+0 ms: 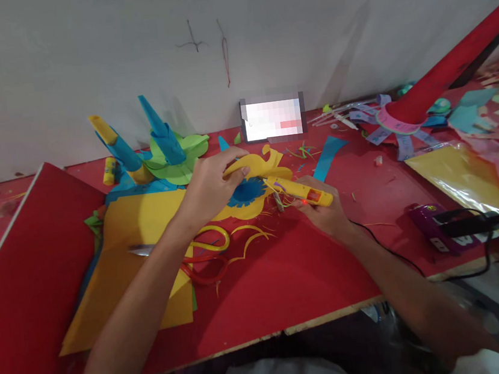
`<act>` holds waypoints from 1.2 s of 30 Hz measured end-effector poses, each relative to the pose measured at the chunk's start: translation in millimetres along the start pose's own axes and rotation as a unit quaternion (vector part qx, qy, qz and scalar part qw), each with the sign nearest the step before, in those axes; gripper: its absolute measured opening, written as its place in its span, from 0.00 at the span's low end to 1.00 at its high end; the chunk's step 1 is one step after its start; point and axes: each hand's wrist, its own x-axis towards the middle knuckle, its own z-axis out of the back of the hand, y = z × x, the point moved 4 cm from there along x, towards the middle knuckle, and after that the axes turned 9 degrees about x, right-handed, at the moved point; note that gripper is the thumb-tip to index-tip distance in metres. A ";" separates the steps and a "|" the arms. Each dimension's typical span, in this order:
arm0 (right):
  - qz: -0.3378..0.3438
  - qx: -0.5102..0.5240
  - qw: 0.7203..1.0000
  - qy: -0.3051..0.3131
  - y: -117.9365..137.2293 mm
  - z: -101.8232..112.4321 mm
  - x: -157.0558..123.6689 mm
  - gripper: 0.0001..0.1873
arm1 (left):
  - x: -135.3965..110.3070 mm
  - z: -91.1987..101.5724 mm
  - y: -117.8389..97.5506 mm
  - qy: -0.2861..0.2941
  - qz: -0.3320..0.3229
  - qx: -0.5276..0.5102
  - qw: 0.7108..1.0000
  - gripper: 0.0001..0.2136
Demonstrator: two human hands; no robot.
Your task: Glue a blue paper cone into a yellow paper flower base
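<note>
My left hand pinches an upper petal of a yellow paper flower that lies on the red table. At the flower's middle sits a fringed blue paper centre. My right hand is wrapped round a yellow glue gun, its nozzle pointing left at the edge of the blue centre. A small red light glows on the gun. Below my left wrist, scissors with yellow and red handles lie partly over yellow paper sheets; my forearm hides part of them.
Blue paper cones with green leaves stand at the back left. A propped phone leans against the wall. To the right are a purple extension box with black cables and a red paper cone. Paper scraps lie around the flower.
</note>
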 end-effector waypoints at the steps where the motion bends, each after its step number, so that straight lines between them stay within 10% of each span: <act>1: -0.004 -0.004 1.000 -0.002 -0.1 0.3 0.0 0.13 | 0.0 0.5 -0.1 -0.001 0.000 0.000 1.000 0.12; 36: -0.019 -0.016 1.000 0.004 -0.7 1.8 -0.9 0.13 | 6.6 -11.0 31.4 0.041 -0.006 0.074 0.996 0.11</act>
